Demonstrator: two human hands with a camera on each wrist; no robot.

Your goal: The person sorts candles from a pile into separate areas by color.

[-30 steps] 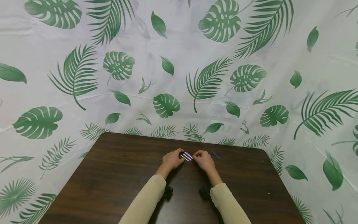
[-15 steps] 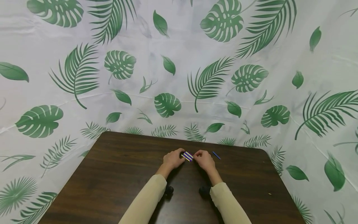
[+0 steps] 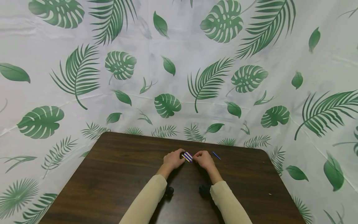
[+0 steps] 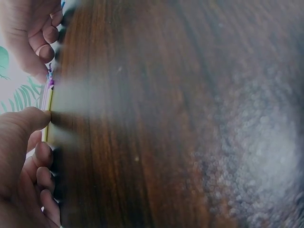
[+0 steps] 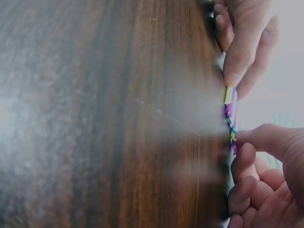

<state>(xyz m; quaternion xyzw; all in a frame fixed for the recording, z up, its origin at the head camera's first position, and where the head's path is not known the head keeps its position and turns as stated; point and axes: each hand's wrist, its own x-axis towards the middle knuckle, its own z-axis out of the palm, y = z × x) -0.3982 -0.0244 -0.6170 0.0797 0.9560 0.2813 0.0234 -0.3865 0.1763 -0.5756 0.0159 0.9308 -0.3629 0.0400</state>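
Note:
A small flat piece striped in yellow and purple (image 3: 187, 156) is held between both hands above the far part of the table. It looks like thin sticks laid side by side; their exact kind is unclear. My left hand (image 3: 172, 159) grips its left side, thumb on a yellow stick (image 4: 49, 102) in the left wrist view. Opposite, my right hand (image 3: 204, 160) pinches the right edge between thumb and forefinger. Along that edge, a twisted purple, teal and yellow strand (image 5: 231, 121) shows in the right wrist view. Fingers hide both ends of the piece.
A blue stick (image 3: 216, 155) lies on the dark wooden table (image 3: 126, 168), just right of my right hand. One tiny yellow bit (image 3: 269, 194) is near the right edge. A white leaf-print cloth (image 3: 179, 77) hangs behind the table. Black wrist devices (image 3: 169, 190) sit under the sleeves.
The striped piece tilts slightly more steeply now, and the right fingertips have shifted a little with it. Both hands keep their hold; the blue stick stays where it lay.

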